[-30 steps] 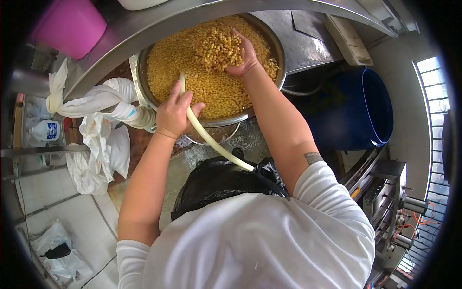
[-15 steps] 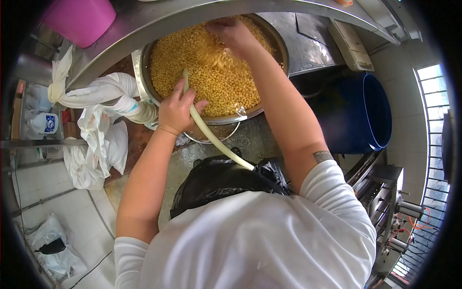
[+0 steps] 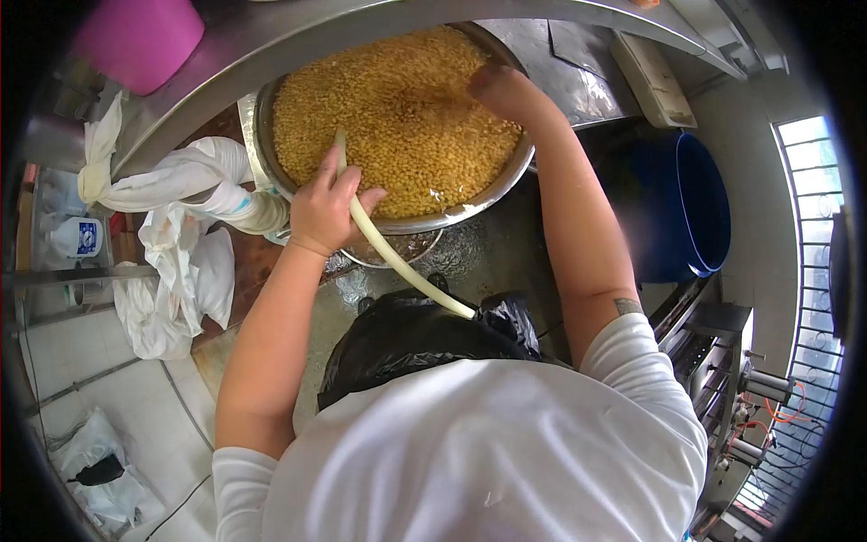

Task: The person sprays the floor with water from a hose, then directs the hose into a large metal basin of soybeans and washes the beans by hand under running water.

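A large round metal basin (image 3: 470, 213) is filled with wet yellow kernels (image 3: 406, 172). At its lower left rim, my left hand (image 3: 327, 206) is wrapped round a pale hose (image 3: 397, 262), whose end points into the kernels. The hose runs down to the black plastic apron (image 3: 406, 339) at my waist. My right hand (image 3: 502, 90) is over the right side of the basin, close to the kernels. It is smeared by motion, and its fingers cannot be made out clearly.
A metal shelf edge (image 3: 298, 41) crosses above the basin, with a pink bucket (image 3: 144, 45) on it. To the right are a blue barrel (image 3: 686, 208) and a beige tray (image 3: 655, 81). White cloth bundles (image 3: 185, 262) hang at the left; machinery (image 3: 722, 361) is at the lower right.
My right hand first held up a heap of kernels, then moved up over the basin, and is now farther right without that heap. My left hand has stayed on the hose.
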### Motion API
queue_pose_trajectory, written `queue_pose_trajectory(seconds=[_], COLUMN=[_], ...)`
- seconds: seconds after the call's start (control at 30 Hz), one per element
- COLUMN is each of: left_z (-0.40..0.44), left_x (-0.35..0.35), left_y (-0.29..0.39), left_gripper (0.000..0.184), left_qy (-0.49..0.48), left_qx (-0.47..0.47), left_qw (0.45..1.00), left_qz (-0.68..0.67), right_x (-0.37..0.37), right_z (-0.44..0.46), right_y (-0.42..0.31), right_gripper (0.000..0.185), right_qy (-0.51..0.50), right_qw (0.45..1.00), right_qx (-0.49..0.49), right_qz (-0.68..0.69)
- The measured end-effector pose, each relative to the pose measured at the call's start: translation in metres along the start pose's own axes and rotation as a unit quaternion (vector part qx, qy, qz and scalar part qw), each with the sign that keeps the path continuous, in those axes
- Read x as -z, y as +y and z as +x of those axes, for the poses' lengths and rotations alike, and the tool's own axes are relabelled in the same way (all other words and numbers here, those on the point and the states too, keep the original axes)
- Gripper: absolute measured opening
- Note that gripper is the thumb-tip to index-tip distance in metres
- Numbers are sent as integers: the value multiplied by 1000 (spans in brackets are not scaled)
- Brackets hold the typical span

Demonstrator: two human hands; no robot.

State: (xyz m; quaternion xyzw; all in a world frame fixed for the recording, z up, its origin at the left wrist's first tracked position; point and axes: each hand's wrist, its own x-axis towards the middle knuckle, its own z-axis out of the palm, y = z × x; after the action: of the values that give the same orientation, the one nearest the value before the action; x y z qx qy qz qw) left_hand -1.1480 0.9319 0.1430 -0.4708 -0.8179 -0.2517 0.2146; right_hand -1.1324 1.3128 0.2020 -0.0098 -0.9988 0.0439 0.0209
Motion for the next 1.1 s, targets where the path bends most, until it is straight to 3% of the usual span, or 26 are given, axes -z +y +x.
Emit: queue_pose_trajectory(seconds=[0.1,0.2,0.27,0.3,0.37,0.4,0.47,0.5,0.57,0.8,1.1], left_z=[2,4,3,3,3,3,3,2,2,3,4], left_x=[1,4,4,4,3,3,3,2,1,2,0], left_y=[2,4,4,4,4,4,4,3,2,3,3], left_gripper=[45,44,44,44,43,43,43,43,43,43,44], left_qy=[7,6,1,2,0,2,2,1,-1,-2,1], left_qx=[-5,-4,-1,0,0,0,1,3,6,1,-4], left_qw=[1000,1000,1000,1000,1000,1000,1000,1000,1000,1000,1000], left_qz=[1,1,-1,0,0,2,3,3,2,3,12], right_x=[16,-34,-42,-46,-39,-33,-8,-22,-57,-67,-96], right_z=[-19,-5,2,1,-7,-8,-9,-7,-2,5,29], right_y=[-17,18,21,23,15,7,-20,-14,0,-8,6], right_gripper=[33,38,48,48,60,60,78,78,101,112,114], right_qy=[-141,-141,-236,-237,-137,-138,-206,-208,-86,-84,-119], right_qw=[986,987,933,933,990,990,942,942,963,915,892], right_qx=[-73,-6,75,74,13,11,-225,-225,-223,-292,-307], right_qz=[-46,-77,-261,-259,-29,-28,140,140,124,267,309])
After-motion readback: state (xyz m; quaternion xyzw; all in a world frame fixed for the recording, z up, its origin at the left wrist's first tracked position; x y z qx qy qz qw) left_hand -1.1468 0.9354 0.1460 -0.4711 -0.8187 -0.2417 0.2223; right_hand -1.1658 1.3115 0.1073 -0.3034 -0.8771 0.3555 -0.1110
